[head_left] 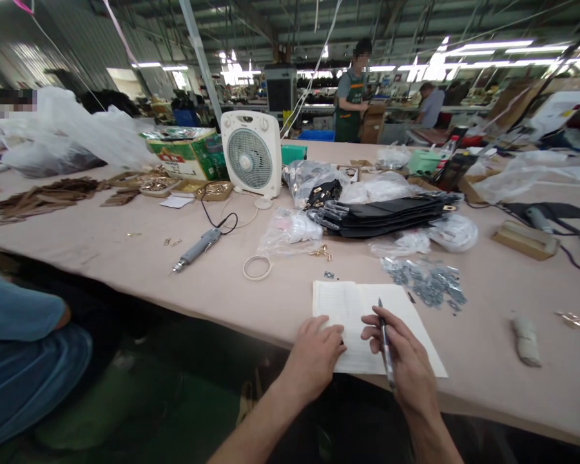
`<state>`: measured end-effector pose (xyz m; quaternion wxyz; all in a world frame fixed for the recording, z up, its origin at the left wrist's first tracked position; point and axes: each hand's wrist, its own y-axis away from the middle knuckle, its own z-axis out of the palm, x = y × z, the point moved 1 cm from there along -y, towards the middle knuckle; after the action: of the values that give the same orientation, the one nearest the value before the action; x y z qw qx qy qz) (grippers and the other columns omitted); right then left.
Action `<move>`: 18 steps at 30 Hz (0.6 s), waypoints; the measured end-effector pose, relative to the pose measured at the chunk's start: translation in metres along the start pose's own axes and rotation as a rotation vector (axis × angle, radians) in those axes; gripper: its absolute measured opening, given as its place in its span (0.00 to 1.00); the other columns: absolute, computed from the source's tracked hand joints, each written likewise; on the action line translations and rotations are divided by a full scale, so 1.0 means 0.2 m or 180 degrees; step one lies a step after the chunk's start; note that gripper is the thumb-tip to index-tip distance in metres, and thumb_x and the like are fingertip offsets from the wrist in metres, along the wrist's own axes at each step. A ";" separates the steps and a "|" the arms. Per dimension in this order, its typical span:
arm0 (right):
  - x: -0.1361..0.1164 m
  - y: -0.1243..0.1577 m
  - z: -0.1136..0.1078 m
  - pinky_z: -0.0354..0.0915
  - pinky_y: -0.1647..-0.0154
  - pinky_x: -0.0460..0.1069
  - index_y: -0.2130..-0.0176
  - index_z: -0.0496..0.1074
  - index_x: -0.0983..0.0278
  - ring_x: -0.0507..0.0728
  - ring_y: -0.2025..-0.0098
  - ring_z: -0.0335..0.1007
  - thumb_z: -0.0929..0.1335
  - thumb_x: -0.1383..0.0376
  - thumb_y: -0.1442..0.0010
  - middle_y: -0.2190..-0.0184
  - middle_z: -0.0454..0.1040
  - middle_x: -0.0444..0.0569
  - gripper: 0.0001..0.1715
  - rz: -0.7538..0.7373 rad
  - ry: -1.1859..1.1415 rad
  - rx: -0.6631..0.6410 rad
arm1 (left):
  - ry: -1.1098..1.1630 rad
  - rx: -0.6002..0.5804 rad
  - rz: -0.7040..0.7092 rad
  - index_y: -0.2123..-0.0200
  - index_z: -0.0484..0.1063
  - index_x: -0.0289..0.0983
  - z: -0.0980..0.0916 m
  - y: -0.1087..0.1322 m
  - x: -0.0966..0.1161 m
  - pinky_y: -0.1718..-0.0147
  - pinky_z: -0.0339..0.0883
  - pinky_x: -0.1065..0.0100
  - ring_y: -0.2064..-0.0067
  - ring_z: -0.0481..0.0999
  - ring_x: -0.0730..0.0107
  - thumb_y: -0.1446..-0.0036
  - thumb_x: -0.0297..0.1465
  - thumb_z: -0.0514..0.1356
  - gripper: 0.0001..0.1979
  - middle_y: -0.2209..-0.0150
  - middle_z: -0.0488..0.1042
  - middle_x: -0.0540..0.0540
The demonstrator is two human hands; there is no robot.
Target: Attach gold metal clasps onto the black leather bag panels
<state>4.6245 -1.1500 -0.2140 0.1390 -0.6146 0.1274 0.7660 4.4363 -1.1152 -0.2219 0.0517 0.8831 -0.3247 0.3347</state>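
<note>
An open notebook (336, 298) with pale pages lies near the front edge of the table. My left hand (316, 351) rests on its left page, fingers apart and holding nothing. Over the right page, my right hand (406, 357) holds a pen (385, 341) between thumb and fingers, its tip pointing up and away from the paper. Just beyond the notebook lie a small metal plate (329, 275) and a pile of small grey metal parts (430, 283), partly on clear plastic.
Left of the notebook are a tape roll (257, 268) and a corded electric screwdriver (196, 250). Behind stand a box fan (251, 154) and stacked black strips (391, 216). A rolled cloth-like bundle (526, 341) lies right. A seated person's blue sleeve (19, 303) shows at left.
</note>
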 end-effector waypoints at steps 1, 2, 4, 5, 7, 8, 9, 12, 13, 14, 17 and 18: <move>0.00 -0.04 0.01 0.70 0.65 0.52 0.45 0.76 0.62 0.62 0.57 0.79 0.71 0.55 0.38 0.52 0.80 0.58 0.24 -0.0003 -0.0167 -0.0056 | -0.0133 0.0045 -0.0067 0.43 0.73 0.41 0.02 0.02 0.01 0.33 0.56 0.45 0.33 0.64 0.49 0.29 0.31 0.54 0.14 0.38 0.75 0.45; 0.01 -0.07 0.02 0.71 0.61 0.53 0.44 0.75 0.61 0.63 0.54 0.78 0.72 0.56 0.39 0.51 0.80 0.58 0.26 0.0001 -0.0277 -0.0088 | -0.0217 0.0087 -0.0132 0.44 0.73 0.41 0.04 0.03 0.01 0.34 0.58 0.46 0.34 0.65 0.49 0.28 0.30 0.54 0.14 0.37 0.74 0.46; 0.03 -0.13 0.04 0.71 0.60 0.53 0.42 0.73 0.61 0.62 0.54 0.78 0.75 0.57 0.41 0.53 0.81 0.56 0.30 -0.0010 -0.0329 -0.0029 | -0.0289 0.0161 -0.0245 0.46 0.73 0.40 0.05 0.05 0.02 0.37 0.62 0.47 0.37 0.67 0.51 0.28 0.30 0.53 0.13 0.36 0.73 0.47; 0.04 -0.15 0.05 0.70 0.62 0.51 0.43 0.73 0.61 0.60 0.58 0.78 0.76 0.56 0.41 0.56 0.81 0.54 0.29 -0.0031 -0.0317 0.0065 | -0.0292 0.0178 -0.0276 0.48 0.73 0.40 0.06 0.06 0.01 0.39 0.64 0.47 0.39 0.68 0.51 0.28 0.30 0.53 0.12 0.36 0.73 0.47; 0.05 -0.19 0.07 0.65 0.70 0.47 0.47 0.73 0.62 0.54 0.68 0.73 0.75 0.52 0.39 0.67 0.78 0.47 0.26 -0.0054 -0.0355 0.0320 | -0.0253 0.0216 -0.0322 0.51 0.73 0.39 0.06 0.07 0.01 0.42 0.67 0.48 0.42 0.69 0.52 0.27 0.30 0.52 0.11 0.37 0.73 0.46; 0.06 -0.20 0.08 0.62 0.74 0.45 0.50 0.73 0.62 0.51 0.72 0.69 0.74 0.50 0.39 0.72 0.74 0.43 0.25 -0.0047 -0.0402 0.0422 | -0.0219 0.0245 -0.0331 0.51 0.73 0.39 0.07 0.07 0.00 0.43 0.67 0.48 0.43 0.69 0.52 0.27 0.30 0.51 0.11 0.37 0.73 0.45; 0.07 -0.21 0.09 0.58 0.77 0.44 0.53 0.73 0.62 0.50 0.75 0.64 0.74 0.48 0.39 0.76 0.69 0.39 0.24 -0.0025 -0.0440 0.0493 | -0.0181 0.0282 -0.0329 0.52 0.73 0.39 0.07 0.07 0.00 0.44 0.68 0.48 0.44 0.69 0.53 0.27 0.31 0.51 0.11 0.38 0.73 0.45; 0.11 -0.23 0.14 0.53 0.80 0.43 0.61 0.70 0.62 0.48 0.79 0.56 0.74 0.44 0.40 0.80 0.62 0.36 0.25 0.0114 -0.0240 0.0479 | -0.0072 0.0391 -0.0295 0.51 0.73 0.39 0.08 0.07 -0.02 0.46 0.69 0.49 0.47 0.70 0.54 0.26 0.31 0.49 0.12 0.41 0.75 0.43; 0.13 -0.23 0.16 0.54 0.80 0.44 0.63 0.70 0.62 0.49 0.79 0.56 0.73 0.43 0.40 0.80 0.63 0.37 0.26 0.0169 -0.0066 0.0395 | -0.0051 0.0409 -0.0269 0.51 0.73 0.38 0.08 0.07 -0.03 0.46 0.70 0.50 0.48 0.70 0.54 0.26 0.31 0.49 0.12 0.41 0.75 0.43; 0.15 -0.24 0.18 0.55 0.79 0.45 0.64 0.70 0.62 0.49 0.79 0.57 0.73 0.42 0.41 0.79 0.65 0.38 0.27 0.0213 0.0122 0.0291 | -0.0044 0.0415 -0.0231 0.50 0.73 0.38 0.08 0.07 -0.03 0.47 0.70 0.51 0.48 0.71 0.55 0.26 0.30 0.49 0.13 0.42 0.75 0.42; 0.19 -0.23 0.24 0.63 0.73 0.47 0.65 0.72 0.63 0.53 0.76 0.64 0.72 0.40 0.40 0.76 0.72 0.43 0.29 0.0217 0.0613 -0.0042 | -0.0155 0.0529 -0.0171 0.50 0.72 0.37 0.08 0.08 -0.05 0.48 0.71 0.51 0.49 0.72 0.56 0.26 0.30 0.49 0.13 0.43 0.75 0.41; 0.20 -0.23 0.26 0.66 0.70 0.48 0.65 0.73 0.63 0.54 0.74 0.67 0.71 0.39 0.40 0.75 0.74 0.45 0.29 0.0183 0.0750 -0.0140 | -0.0229 0.0621 -0.0198 0.50 0.72 0.37 0.09 0.08 -0.06 0.48 0.71 0.51 0.49 0.72 0.55 0.26 0.30 0.49 0.13 0.42 0.75 0.40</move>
<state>4.5865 -1.0860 -0.2437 0.0876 -0.6994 0.1436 0.6947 4.4288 -1.1270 -0.2448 -0.0359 0.9050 -0.2647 0.3310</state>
